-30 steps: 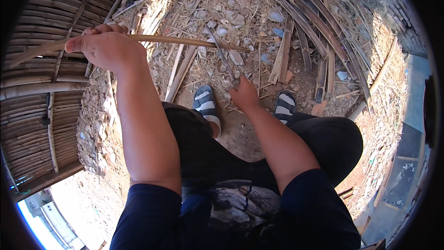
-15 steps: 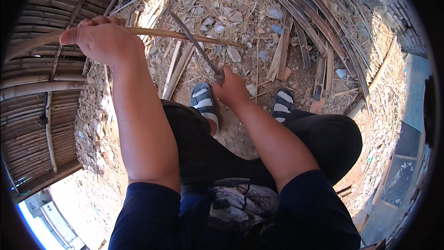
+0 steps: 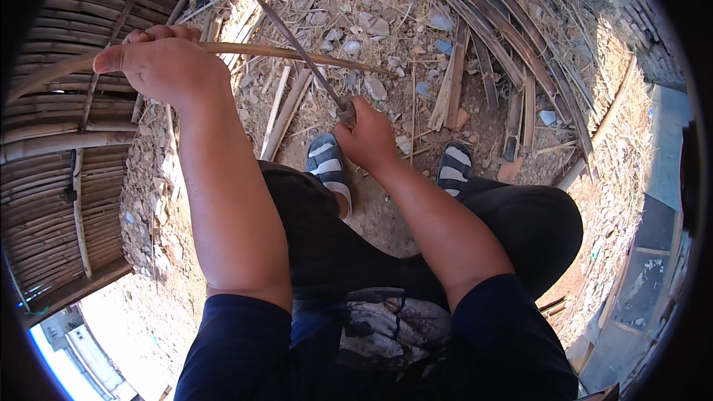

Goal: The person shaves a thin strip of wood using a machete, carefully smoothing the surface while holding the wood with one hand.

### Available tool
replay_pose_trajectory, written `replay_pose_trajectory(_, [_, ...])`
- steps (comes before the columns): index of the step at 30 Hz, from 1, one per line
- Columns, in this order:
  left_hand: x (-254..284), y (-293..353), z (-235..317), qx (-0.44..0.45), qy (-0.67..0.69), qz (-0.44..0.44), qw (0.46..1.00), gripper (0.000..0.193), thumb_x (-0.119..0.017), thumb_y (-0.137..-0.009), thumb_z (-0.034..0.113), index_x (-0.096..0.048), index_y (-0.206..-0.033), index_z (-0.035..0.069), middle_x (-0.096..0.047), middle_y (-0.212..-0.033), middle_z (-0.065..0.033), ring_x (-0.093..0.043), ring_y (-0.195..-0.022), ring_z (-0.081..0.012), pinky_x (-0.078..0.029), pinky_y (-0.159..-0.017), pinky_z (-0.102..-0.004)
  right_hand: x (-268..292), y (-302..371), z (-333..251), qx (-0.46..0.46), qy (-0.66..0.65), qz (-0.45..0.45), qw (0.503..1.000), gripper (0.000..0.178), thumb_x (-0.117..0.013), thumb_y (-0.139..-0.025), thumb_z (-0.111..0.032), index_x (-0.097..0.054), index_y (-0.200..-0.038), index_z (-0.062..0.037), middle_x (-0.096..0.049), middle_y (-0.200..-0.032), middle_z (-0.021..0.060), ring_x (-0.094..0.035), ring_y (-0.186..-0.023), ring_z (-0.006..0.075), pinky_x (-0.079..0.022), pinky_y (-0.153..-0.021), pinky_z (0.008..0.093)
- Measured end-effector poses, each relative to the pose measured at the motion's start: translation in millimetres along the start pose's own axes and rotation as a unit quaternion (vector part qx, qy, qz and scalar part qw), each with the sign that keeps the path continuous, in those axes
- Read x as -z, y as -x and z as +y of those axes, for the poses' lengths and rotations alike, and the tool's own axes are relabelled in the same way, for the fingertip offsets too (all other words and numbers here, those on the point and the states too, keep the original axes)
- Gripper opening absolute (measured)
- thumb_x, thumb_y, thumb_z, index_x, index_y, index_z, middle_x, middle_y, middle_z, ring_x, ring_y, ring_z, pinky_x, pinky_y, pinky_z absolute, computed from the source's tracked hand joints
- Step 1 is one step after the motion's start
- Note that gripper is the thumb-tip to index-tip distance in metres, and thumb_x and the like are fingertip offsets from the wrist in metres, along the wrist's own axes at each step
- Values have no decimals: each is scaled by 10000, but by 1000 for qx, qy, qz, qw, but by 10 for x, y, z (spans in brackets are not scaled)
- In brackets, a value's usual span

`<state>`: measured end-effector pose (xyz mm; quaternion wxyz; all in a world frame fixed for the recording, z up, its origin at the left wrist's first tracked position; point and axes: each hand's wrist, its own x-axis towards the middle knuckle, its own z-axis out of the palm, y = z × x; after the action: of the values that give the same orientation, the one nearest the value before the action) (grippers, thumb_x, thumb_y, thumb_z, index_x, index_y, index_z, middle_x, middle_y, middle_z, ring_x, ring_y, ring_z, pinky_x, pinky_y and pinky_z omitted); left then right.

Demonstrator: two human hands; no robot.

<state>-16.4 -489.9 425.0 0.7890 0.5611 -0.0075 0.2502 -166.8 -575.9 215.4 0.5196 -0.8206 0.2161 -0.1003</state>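
Observation:
My left hand (image 3: 163, 67) is closed around a long bamboo strip (image 3: 260, 50), with its thumb along the strip. One end of the strip runs out past the hand to the far left; the other tapers to the right, over the stony ground. In my closed right hand (image 3: 365, 136) is the handle of a long-bladed knife (image 3: 297, 46). Its dark blade slants up and to the left, crossing the bamboo strip in the view; whether the two touch I cannot tell. The right hand is nearer to me than the strip.
Several split bamboo pieces (image 3: 512, 44) lie heaped at the far right. More strips (image 3: 286, 115) rest ahead of my left sandal (image 3: 327, 160). A bamboo slat wall (image 3: 56, 96) stands at the left. Stones and straw litter the ground (image 3: 371, 26). Grey panels (image 3: 646, 289) stand at the right.
My right hand and the knife have shifted slightly left and toward me, and the blade's tip has moved up and to the left. My left hand and the bamboo strip have barely moved.

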Motion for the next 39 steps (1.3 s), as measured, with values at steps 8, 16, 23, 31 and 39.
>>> replay_pose_trajectory(8, [-14,-20,-32,37,5,31,999,677,-135,-924,760,-304,-805,116,-286,-621,13,-281,-526,-136,-349,-510,-273,-210,145,1274,-191,118,18,974,455,-680,-794,-235,-572,-1148,28,-667,-1030,287,-644,-991,461,-511,-882,513])
replay_pose_trajectory(16, [-22,1,14,19,5,16,1000,673,-146,-934,750,-322,-855,105,-290,-637,12,-292,-534,-136,-345,-504,-269,-66,140,1097,-188,81,20,979,445,-680,-789,-214,-563,-1125,54,-667,-1019,303,-649,-979,456,-513,-862,517])
replay_pose_trajectory(23, [-3,-18,213,-21,5,37,999,679,-154,-963,724,-371,-831,95,-319,-638,-1,-292,-532,-143,-336,-541,-297,-115,8,406,-21,7,17,1000,393,-683,-777,-214,-581,-1065,33,-659,-766,255,-661,-787,457,-521,-705,495])
replay_pose_trajectory(31, [1,6,651,-61,-12,23,998,594,-229,-1020,647,-374,-817,107,-368,-681,-28,-311,-550,-151,-338,-539,-311,-229,205,427,31,-29,15,999,385,-689,-778,-202,-575,-1061,33,-647,-734,237,-658,-735,443,-509,-659,486])
replay_pose_trajectory(39, [-38,121,690,-88,13,26,996,595,-258,-1023,641,-388,-819,98,-334,-627,-12,-300,-513,-155,-300,-513,-293,-182,137,424,11,-46,52,998,349,-690,-781,-183,-581,-1037,27,-645,-723,232,-664,-720,429,-514,-645,468])
